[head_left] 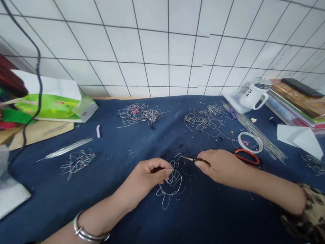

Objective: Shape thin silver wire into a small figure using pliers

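Note:
My left hand is closed in a pinch on a bent wire figure that lies on the dark blue cloth. A silver bangle circles that wrist. My right hand is closed round thin pliers, whose tip points left at the top of the wire figure. The red handles of the pliers stick out to the right of that hand. Both forearms rest on the cloth.
Tangles of wire shapes lie farther back. Straight wire bundles, a tape roll, a white mug, stacked books, white paper, a green box and a black cable surround the cloth. A tiled wall stands behind.

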`<state>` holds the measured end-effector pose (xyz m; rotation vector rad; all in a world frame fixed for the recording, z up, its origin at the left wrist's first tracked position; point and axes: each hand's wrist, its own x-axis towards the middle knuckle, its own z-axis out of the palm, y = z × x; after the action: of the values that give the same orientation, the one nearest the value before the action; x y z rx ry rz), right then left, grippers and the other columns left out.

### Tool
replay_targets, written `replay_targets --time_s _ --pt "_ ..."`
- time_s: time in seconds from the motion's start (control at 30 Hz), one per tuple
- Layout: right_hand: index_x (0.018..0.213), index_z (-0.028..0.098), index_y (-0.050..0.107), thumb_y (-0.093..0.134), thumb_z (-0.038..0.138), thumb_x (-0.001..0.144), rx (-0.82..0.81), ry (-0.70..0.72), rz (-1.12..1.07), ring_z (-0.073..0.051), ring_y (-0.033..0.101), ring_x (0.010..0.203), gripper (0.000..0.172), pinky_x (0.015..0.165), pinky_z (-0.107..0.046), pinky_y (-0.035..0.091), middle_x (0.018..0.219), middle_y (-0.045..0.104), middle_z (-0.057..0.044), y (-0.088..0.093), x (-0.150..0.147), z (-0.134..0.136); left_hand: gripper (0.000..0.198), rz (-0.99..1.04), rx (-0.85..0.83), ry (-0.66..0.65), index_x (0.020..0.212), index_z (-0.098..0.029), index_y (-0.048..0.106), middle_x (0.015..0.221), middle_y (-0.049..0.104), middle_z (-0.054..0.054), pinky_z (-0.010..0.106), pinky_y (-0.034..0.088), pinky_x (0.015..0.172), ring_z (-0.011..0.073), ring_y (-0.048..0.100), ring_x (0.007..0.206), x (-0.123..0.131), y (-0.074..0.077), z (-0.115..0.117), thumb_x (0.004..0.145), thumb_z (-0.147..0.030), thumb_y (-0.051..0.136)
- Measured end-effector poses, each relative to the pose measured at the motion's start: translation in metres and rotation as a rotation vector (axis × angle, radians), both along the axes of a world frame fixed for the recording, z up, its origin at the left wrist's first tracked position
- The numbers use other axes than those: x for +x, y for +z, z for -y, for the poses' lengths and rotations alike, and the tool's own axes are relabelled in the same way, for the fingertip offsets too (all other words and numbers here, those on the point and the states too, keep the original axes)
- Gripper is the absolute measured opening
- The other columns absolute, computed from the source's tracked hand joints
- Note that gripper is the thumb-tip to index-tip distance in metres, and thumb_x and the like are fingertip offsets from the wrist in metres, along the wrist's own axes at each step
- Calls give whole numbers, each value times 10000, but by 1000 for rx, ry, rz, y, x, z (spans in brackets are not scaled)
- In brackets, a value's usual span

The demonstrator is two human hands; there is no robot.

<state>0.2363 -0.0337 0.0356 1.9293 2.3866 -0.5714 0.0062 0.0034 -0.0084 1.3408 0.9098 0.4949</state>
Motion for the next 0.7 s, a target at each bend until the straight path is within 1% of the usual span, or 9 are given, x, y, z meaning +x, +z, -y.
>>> replay_targets --time_s 0.03,0.1,0.17,0.23,0.4,0.53,0.7 --pt "850 183 561 363 355 883 100 52 78 -175 538 727 265 625 -284 335 780 589 -51 1 -3 5 162 -1 11 11 812 -145 630 701 550 0 240 393 619 110 461 638 0 0 0 791 -298 583" --pt "868 186 549 328 347 900 288 105 209 -188 524 725 276 601 -291 316 791 569 -57 3 -7 14 150 -8 34 43 807 -143 628 703 553 -1 238 388 622 106 460 639 1 1 0 794 -284 578" --pt "855 193 543 321 343 903 398 128 265 -193 508 707 272 576 -291 297 764 550 -52 2 -9 20 138 -9 50 56 812 -143 625 698 548 -5 232 381 620 101 454 635 2 1 0 800 -269 571" --pt "844 195 538 331 333 902 454 156 273 -189 494 683 256 565 -293 289 734 534 -45 -1 -9 23 122 -6 62 62 816 -145 622 699 546 -8 228 381 620 98 454 637 2 1 0 798 -254 572" --pt "871 189 535 345 317 900 499 234 253 -195 481 683 231 584 -308 306 735 524 -49 -10 -4 25 116 -23 67 37 843 -152 610 702 537 -13 226 387 619 97 458 637 3 0 0 806 -250 560" --pt "873 188 531 342 312 902 488 250 239 -195 478 688 228 592 -312 311 735 520 -50 -12 -2 25 109 -38 67 0 838 -150 601 710 529 -11 227 387 604 99 454 633 3 1 0 804 -242 554" --pt "823 189 522 353 301 896 466 266 220 -187 463 658 216 588 -315 300 710 514 -47 -13 -2 24 116 -75 103 2 823 -152 600 706 519 -7 239 391 603 105 453 631 3 3 -1 802 -252 545"
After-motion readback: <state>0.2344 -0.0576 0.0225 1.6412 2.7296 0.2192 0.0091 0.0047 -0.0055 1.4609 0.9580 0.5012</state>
